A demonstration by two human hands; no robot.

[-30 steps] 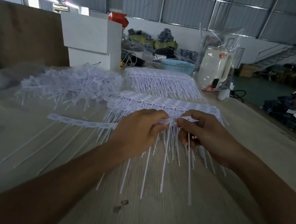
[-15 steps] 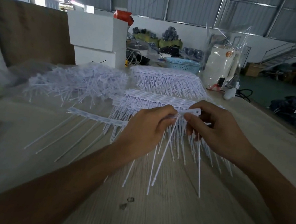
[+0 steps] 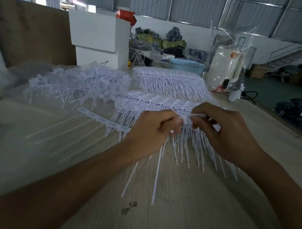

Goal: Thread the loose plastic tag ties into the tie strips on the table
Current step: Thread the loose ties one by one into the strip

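My left hand [image 3: 151, 133] and my right hand [image 3: 226, 135] meet over the table's middle, both pinching the white head end of a tie strip [image 3: 105, 120] that trails off to the left. The strip's long thin tails hang down below my fingers toward the table. A single white tag tie [image 3: 188, 117] sits pinched between both sets of fingertips. Under my hands lies a stack of filled tie strips [image 3: 159, 101]. A heap of loose white tag ties [image 3: 81, 84] lies at the left back.
A second stack of filled strips [image 3: 172, 80] lies farther back. Behind stand white boxes [image 3: 99, 36], a brown board [image 3: 30, 31], a blue basket [image 3: 186, 65] and a white appliance in clear plastic [image 3: 225, 66]. The wooden table [image 3: 171, 213] runs toward me.
My hands have closed together; the tie head that the right hand held up and apart now sits between both sets of fingertips, and its tail swung from slanted to hanging straight.
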